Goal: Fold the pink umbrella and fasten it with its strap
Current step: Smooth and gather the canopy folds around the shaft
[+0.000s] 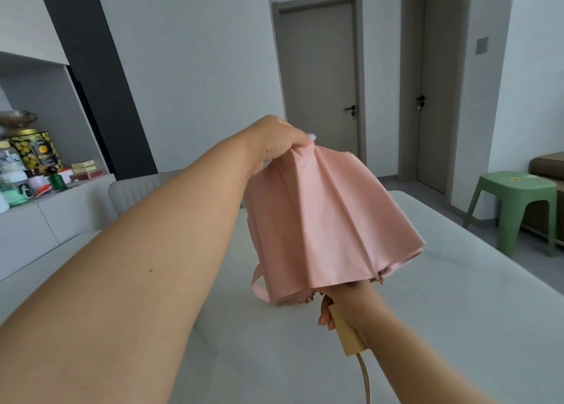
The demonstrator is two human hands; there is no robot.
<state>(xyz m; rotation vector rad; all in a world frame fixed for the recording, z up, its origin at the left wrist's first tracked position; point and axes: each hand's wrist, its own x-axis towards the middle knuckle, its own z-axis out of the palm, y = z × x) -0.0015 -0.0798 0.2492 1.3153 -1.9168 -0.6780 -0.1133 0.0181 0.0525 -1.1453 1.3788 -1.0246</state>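
Observation:
The pink umbrella [329, 220] is collapsed, its canopy hanging in loose pleats above the white table [457, 312]. My left hand [274, 144] grips the canopy's top end, fingers curled around the tip. My right hand [345, 306] holds the pale wooden handle [346, 333] below the canopy, with a beige cord [364, 379] dangling from it. The pink strap [259, 287] hangs loose as a loop at the canopy's lower left edge.
A green plastic stool [515, 208] stands on the floor at the right. A grey chair back [134, 193] sits at the table's far edge. Tins and bottles crowd the white cabinet shelf [30, 165] at the left. Two closed grey doors [320, 83] are behind.

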